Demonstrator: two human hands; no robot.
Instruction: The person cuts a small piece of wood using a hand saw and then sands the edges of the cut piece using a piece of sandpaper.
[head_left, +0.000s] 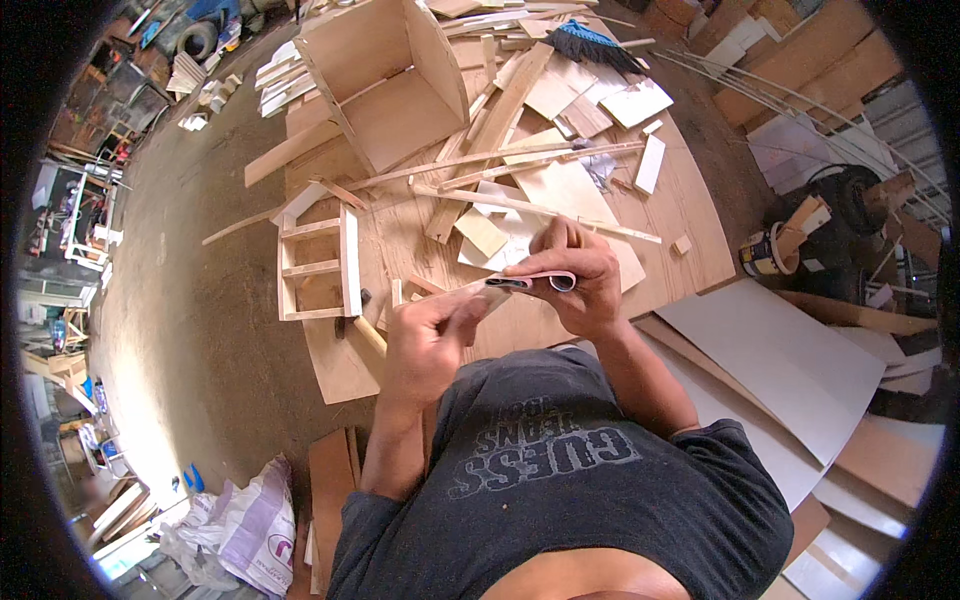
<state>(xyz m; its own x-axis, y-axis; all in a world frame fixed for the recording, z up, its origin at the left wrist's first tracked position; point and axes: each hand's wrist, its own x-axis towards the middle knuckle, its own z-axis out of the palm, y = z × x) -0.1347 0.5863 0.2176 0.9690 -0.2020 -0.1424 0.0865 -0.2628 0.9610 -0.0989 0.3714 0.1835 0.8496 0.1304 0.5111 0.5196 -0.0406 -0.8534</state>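
Note:
Both hands are raised in front of my chest, above the near edge of a wooden worktable (340,370). Between them is a thin, curled sheet (540,277), pale on one face and dark on the other, possibly sandpaper. My left hand (425,340) pinches its left end between thumb and fingers. At the other end, where the sheet rolls into a loop, my right hand (582,275) grips it from above. A small wooden frame with crosspieces (313,268) stands on the table, left of my hands. Beside it a tool's wooden handle (370,336) sticks out, partly hidden by my left hand.
An open plywood box (385,95) sits at the table's far left. Wood strips (545,207) and offcuts lie scattered across the top, with a blue brush with black bristles (592,48) at the back. Large boards (770,350) lean at my right; a white plastic bag (240,530) lies lower left.

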